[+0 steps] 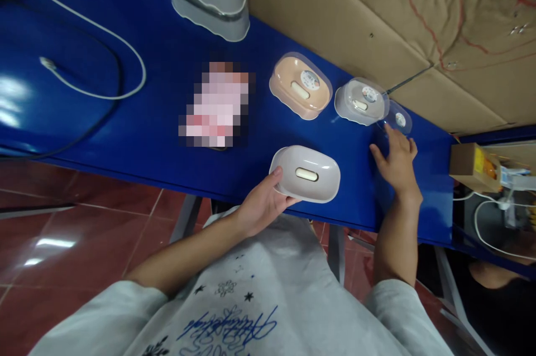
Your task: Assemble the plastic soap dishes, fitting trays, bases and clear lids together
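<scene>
My left hand [268, 200] is closed on the left end of a pale grey oval soap dish [326, 174], thumb on the rim and fingers underneath. A cream oval piece sits in the middle of that dish. Farther right, my right hand [397, 160] reaches over the table with its thumb apart from the fingers. Its fingertips are at the near edge of a clear plastic lid [393, 113] bearing a round sticker; whether they touch it I cannot tell. Just left of that lid stands a grey dish [352, 109] under a clear cover with a similar sticker.
A peach dish [288, 96] with a clear cover stands farther left on the blue table [255, 121]. Beside it lies a blurred-out pink object [215, 105]. Stacked grey containers [209, 4], a white cable [140, 54] and a cardboard box [473, 166] are around. Another person [489, 300] is at lower right.
</scene>
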A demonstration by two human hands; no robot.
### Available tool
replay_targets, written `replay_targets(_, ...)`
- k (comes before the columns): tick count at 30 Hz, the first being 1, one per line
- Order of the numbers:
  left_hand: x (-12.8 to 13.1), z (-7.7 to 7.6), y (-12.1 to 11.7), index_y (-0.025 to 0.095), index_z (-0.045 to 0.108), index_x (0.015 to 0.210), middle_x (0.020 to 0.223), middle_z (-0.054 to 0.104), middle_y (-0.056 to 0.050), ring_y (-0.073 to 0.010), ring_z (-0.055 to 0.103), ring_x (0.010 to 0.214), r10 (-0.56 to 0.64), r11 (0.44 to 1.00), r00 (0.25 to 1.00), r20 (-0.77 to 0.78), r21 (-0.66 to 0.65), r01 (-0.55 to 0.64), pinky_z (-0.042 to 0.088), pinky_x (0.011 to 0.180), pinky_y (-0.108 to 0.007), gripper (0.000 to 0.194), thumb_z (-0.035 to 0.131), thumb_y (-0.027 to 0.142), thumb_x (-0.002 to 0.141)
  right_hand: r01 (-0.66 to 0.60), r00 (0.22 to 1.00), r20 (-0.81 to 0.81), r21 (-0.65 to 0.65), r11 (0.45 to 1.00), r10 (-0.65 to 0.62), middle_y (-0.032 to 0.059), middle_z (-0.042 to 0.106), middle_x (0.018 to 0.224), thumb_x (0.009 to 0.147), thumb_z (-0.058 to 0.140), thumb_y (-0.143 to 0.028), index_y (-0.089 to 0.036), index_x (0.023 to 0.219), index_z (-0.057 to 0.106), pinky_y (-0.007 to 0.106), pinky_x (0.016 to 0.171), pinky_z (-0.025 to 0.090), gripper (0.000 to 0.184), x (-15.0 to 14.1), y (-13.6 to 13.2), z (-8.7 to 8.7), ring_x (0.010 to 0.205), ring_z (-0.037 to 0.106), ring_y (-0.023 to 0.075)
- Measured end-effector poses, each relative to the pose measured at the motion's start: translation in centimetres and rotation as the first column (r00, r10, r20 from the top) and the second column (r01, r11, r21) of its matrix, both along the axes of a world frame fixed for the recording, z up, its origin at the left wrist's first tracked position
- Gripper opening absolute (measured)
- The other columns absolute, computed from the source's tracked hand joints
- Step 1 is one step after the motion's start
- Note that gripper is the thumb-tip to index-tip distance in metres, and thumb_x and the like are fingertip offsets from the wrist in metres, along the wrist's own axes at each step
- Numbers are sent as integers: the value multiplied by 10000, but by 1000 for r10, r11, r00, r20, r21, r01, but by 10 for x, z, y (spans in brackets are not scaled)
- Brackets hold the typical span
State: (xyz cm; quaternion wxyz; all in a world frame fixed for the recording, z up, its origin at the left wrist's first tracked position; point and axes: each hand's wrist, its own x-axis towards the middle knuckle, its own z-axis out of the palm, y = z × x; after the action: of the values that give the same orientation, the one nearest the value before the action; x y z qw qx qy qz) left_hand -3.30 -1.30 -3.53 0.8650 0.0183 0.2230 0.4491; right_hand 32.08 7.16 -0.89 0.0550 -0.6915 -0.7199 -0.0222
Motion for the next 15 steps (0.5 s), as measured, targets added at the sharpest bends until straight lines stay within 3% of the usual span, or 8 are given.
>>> replay_targets(2, 0, -1, 0, 256, 546, 1606, 1512, 704, -109, -380, 425, 1608, -10, 1000, 1000, 4, -1, 10, 297, 1348, -602, 632, 708, 368, 1005, -12, 1000, 9, 74, 997, 12, 204, 600, 1549, 1012, 597, -632, -241, 1576, 537, 702, 1230, 316, 689, -1, -5, -1, 1468, 535, 412)
replay_targets(5, 1, -1, 0, 255, 516, 1629, 1502, 713, -104, -370, 434, 1605, -16, 1000, 1000, -5, -6, 16, 300, 1352, -586, 667, 716, 350, 1001, -26, 999, -33, 148, 989, 31, 229, 376, 1736, 974, 650, -691, -279, 1652, 433, 685, 1241, 281, 822, 1, -4, -3, 1591, 365, 430)
replay_targets(7, 0, -1, 0, 274, 465, 1664, 1518, 704, -92, -357, 444, 1601, -5, 1000, 1000, -4, -8, 5, 305, 1354, -570, 707, 713, 335, 1005, -7, 997, -79, 121, 993, 16, 211, 254, 1803, 1019, 585, -674, -284, 1710, 308, 712, 1252, 233, 840, 8, 3, -6, 1647, 257, 426)
replay_targets(9, 0, 0, 0, 301, 407, 1694, 1543, 686, -80, -346, 455, 1595, 5, 1000, 1000, 10, -7, -5, 312, 1355, -560, 735, 698, 334, 1020, 33, 995, -95, 80, 996, -25, 211, 328, 1775, 1039, 547, -673, -267, 1711, 300, 734, 1234, 248, 823, 17, 10, -10, 1619, 305, 436)
replay_targets(12, -1, 0, -1, 312, 370, 1710, 1560, 673, -76, -339, 460, 1594, 1, 1000, 1000, 19, -1, -1, 308, 1357, -557, 750, 685, 337, 1030, 95, 994, -70, 120, 988, -87, 241, 533, 1610, 960, 655, -729, -247, 1637, 458, 709, 1200, 317, 854, 28, 11, -12, 1481, 475, 451)
replay_targets(15, -1, 0, -1, 289, 420, 1688, 1540, 687, -92, -357, 455, 1594, -4, 1000, 1000, 4, 13, 4, 308, 1353, -570, 738, 708, 333, 1010, 90, 993, -90, 129, 987, -79, 275, 494, 1627, 891, 733, -751, -235, 1616, 501, 686, 1185, 357, 919, 34, 3, -10, 1465, 496, 465)
